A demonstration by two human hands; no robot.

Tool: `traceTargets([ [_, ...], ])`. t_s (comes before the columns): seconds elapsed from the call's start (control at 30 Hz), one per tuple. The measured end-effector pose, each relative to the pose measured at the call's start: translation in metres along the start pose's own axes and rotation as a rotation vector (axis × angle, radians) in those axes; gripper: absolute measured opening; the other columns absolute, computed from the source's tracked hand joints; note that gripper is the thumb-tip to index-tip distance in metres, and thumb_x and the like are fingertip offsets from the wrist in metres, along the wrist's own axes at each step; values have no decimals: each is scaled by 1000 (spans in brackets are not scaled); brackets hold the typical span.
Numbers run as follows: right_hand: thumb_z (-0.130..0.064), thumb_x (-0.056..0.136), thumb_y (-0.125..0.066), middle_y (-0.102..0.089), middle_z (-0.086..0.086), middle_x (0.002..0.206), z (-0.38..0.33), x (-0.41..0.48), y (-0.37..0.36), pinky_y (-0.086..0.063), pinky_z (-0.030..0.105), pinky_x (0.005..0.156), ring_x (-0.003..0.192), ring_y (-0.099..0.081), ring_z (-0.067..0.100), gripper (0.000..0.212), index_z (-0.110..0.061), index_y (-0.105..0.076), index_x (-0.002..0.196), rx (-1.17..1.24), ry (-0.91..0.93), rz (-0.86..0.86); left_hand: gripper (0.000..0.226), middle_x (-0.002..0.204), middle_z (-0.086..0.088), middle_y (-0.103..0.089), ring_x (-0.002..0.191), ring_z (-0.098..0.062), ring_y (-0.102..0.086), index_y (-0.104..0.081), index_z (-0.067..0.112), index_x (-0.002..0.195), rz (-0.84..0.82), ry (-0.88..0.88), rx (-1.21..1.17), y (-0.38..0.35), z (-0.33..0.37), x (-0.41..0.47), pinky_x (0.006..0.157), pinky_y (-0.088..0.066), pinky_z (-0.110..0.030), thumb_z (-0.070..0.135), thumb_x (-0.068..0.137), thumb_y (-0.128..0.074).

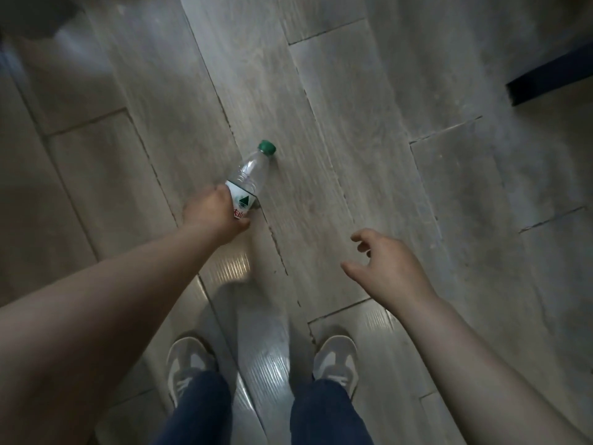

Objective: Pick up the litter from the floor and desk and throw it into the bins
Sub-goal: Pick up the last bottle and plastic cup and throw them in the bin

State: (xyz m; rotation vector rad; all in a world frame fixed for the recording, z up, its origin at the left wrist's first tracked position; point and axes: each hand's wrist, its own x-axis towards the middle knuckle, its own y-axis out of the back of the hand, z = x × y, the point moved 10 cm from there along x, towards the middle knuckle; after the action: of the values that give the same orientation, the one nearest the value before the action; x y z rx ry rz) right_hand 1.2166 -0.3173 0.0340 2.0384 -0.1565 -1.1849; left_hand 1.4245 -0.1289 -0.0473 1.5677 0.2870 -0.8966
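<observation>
Gripping the green-capped plastic water bottle (248, 178) by its label at frame centre, just above the floor (369, 123), the left hand (213, 213) should hold firm while the right hand (382, 264), loosely spread and empty, steadies balance.

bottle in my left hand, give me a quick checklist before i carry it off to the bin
1. Grip: the left hand is curled round the label end of the bottle: ok.
2. Closure: the green cap sits on the neck: ok.
3. Bottle lifted clear of the floor: cannot tell.
4. Right hand free, fingers loosely curled and holding nothing: ok.
5. A bin in sight to aim for: not ok, none shows in this view.
</observation>
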Motion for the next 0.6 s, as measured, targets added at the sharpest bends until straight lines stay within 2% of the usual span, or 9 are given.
traceTargets([
  [0.2,-36,80,-68,-64,3,117,8,21,-11,-48,32,87,108,-59,20,51,-19,-56,127,16,-13,9,59,113,-16,-57,99,-36,-58,-43,8,116,8,9,-35,-16,5,25,69,-40,-33,43,77,-71],
  [0.37,-36,80,-68,-64,3,117,8,11,12,-46,31,86,108,-59,21,50,-19,-57,126,10,-36,35,58,106,-15,-56,91,-31,-56,-43,10,111,-50,-29,-84,-10,17,-3,65,-38,-31,39,73,-76],
  [0.5,-36,81,-66,-63,2,118,5,-36,49,-45,30,86,110,-57,20,49,-21,-57,126,34,-65,64,51,98,-8,-51,80,-24,-49,-40,16,99,-67,-80,-108,36,38,-57,57,-32,-30,32,68,-78],
  [0.6,-36,81,-65,-64,2,119,3,-88,87,-45,30,86,110,-57,21,49,-20,-57,126,84,-97,90,51,97,-8,-50,81,-24,-47,-42,14,98,-30,-127,-124,92,58,-109,62,-34,-29,33,66,-76],
])
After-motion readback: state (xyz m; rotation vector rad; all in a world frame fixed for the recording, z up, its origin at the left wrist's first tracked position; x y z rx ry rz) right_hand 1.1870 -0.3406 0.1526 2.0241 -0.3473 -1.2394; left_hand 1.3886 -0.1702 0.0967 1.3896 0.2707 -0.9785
